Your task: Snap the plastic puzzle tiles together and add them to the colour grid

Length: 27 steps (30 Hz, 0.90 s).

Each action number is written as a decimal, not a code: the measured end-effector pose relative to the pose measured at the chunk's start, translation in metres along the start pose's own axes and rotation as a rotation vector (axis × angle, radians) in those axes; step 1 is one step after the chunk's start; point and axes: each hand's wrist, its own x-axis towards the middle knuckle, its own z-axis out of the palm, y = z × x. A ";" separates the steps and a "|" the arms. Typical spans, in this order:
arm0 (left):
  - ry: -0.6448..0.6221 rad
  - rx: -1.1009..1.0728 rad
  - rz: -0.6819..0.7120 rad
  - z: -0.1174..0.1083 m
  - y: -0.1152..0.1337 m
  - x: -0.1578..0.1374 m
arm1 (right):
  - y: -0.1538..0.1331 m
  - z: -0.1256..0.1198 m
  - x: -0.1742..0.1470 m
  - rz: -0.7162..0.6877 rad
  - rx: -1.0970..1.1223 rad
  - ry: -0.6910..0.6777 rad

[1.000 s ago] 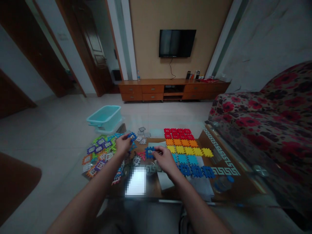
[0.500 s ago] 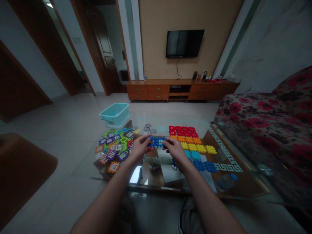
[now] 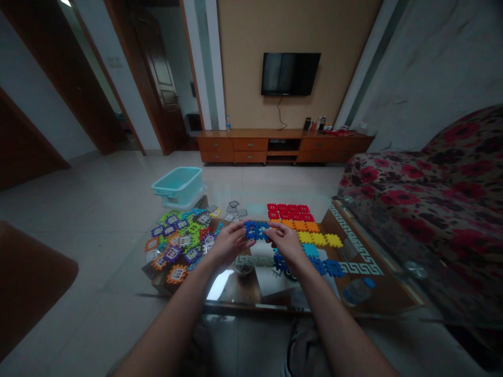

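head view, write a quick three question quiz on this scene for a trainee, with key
1. Multiple choice: what colour are the toothed pieces held between the left hand and the right hand? a) yellow b) blue c) red
2. True or false: the red tiles lie nearer the person than the yellow tiles.
3. Fill in: the tiles laid between the red and yellow ones are ____.

Key: 1. b; 2. false; 3. orange
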 end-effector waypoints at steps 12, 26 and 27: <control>-0.240 0.039 0.009 -0.002 0.000 -0.009 | -0.001 0.002 -0.009 0.027 0.084 -0.070; -0.173 0.100 0.015 -0.005 -0.008 -0.003 | -0.009 0.001 -0.016 0.023 -0.035 -0.165; -0.168 0.103 0.008 -0.005 -0.008 -0.003 | -0.008 0.002 -0.016 0.022 -0.037 -0.169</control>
